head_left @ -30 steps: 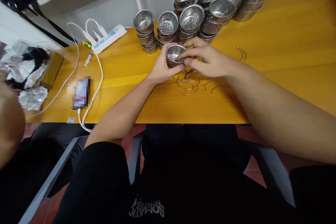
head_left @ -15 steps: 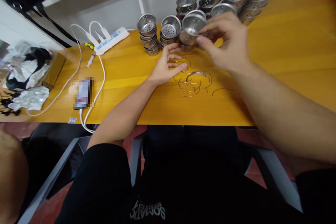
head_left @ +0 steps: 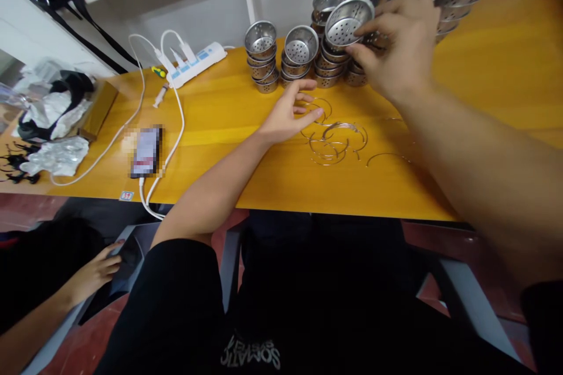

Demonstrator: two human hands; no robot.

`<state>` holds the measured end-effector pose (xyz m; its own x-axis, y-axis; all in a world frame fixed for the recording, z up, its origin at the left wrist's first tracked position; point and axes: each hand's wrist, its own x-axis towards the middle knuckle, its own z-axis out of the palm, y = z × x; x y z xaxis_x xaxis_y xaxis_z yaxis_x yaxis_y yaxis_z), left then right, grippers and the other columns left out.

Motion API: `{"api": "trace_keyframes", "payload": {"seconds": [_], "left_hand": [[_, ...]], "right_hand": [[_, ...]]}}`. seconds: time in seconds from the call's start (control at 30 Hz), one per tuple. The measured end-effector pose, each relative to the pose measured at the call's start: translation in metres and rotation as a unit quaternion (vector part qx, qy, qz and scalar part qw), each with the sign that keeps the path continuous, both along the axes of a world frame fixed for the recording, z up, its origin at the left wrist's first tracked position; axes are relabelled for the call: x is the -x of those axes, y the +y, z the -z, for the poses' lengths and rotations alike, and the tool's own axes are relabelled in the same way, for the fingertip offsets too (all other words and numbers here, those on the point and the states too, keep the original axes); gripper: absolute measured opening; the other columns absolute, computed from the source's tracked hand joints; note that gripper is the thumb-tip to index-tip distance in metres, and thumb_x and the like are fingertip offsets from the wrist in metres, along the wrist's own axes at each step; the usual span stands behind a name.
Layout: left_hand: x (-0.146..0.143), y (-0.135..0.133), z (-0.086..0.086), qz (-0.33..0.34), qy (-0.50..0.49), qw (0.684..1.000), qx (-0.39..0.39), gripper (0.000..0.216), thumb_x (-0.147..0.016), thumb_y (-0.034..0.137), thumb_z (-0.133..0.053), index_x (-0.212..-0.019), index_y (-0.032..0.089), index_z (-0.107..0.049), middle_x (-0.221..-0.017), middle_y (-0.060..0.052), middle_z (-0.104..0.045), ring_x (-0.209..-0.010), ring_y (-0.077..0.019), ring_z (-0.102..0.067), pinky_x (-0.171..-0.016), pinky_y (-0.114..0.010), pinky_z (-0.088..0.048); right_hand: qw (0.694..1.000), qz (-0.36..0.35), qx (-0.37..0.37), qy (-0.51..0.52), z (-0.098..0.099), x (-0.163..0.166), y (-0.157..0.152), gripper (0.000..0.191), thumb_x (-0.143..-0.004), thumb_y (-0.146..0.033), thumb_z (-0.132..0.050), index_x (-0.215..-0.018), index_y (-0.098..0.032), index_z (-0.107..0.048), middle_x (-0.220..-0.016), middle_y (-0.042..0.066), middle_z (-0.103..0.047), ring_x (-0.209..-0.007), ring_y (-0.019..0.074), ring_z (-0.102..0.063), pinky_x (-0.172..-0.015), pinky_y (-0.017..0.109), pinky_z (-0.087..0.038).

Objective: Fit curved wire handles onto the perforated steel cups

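My right hand (head_left: pixel 398 47) pinches the rim of a perforated metal cup (head_left: pixel 345 26) between thumb and fingers. That cup is tilted with its mouth towards me, at the top of the third stack of cups (head_left: pixel 329 64); whether it rests fully there I cannot tell. My left hand (head_left: pixel 294 111) hovers low over the table, fingers apart and holding nothing. By its fingertips lie several thin curved metal wires (head_left: pixel 336 140), loosely heaped. One more bent wire (head_left: pixel 389 155) lies to the right, below my right forearm.
More cup stacks (head_left: pixel 261 58) stand in a row along the wall, reaching to the far right. Leftward are a white power strip (head_left: pixel 197 64), a syringe (head_left: pixel 160 95), a phone (head_left: pixel 147 152) on a cable and a box of wrappings (head_left: pixel 99 111). Another person's hand (head_left: pixel 99 272) is at lower left.
My right hand has carried the cup up and back to the third stack's top, turning its mouth towards me. My left hand stays nearly in place. Another person's hand has appeared at lower left.
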<state>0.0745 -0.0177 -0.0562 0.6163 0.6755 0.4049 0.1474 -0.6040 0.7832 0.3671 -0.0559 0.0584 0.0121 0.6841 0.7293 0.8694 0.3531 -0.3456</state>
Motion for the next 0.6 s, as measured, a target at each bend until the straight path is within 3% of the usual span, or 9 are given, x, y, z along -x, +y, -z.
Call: {"api": "trace_keyframes", "payload": {"seconds": [0.13,0.37,0.6], "left_hand": [[-0.001,0.001,0.001,0.000,0.006,1.000,-0.002,0.067,-0.124,0.054,-0.073,-0.184,0.031,-0.053,-0.192,-0.016,-0.051,-0.159,-0.0306,-0.071,-0.122,-0.048,-0.073],[0.001,-0.007,-0.010,-0.001,0.011,1.000,-0.015,0.061,-0.119,0.047,-0.077,-0.174,0.029,-0.059,-0.189,-0.018,-0.056,-0.158,-0.0304,-0.072,-0.122,-0.046,-0.073],[0.000,-0.008,-0.011,-0.015,0.020,1.000,-0.010,0.060,-0.117,0.041,-0.080,-0.173,0.029,-0.061,-0.187,-0.017,-0.060,-0.153,-0.0276,-0.074,-0.120,-0.043,-0.074]], "right_hand": [[0.999,0.032,0.030,-0.026,-0.003,0.004,-0.007,0.044,-0.119,-0.072,-0.096,-0.146,-0.037,-0.096,-0.165,0.014,-0.084,-0.160,0.0506,-0.068,-0.139,0.093,-0.042],[0.997,0.016,0.064,-0.039,-0.002,0.003,-0.009,0.055,-0.119,-0.075,-0.089,-0.157,-0.036,-0.089,-0.170,0.019,-0.076,-0.165,0.0512,-0.064,-0.140,0.086,-0.043],[0.996,-0.001,0.064,-0.055,0.005,0.000,-0.009,0.055,-0.114,-0.057,-0.097,-0.163,-0.040,-0.083,-0.179,0.016,-0.070,-0.172,0.0486,-0.058,-0.143,0.079,-0.042]]}}
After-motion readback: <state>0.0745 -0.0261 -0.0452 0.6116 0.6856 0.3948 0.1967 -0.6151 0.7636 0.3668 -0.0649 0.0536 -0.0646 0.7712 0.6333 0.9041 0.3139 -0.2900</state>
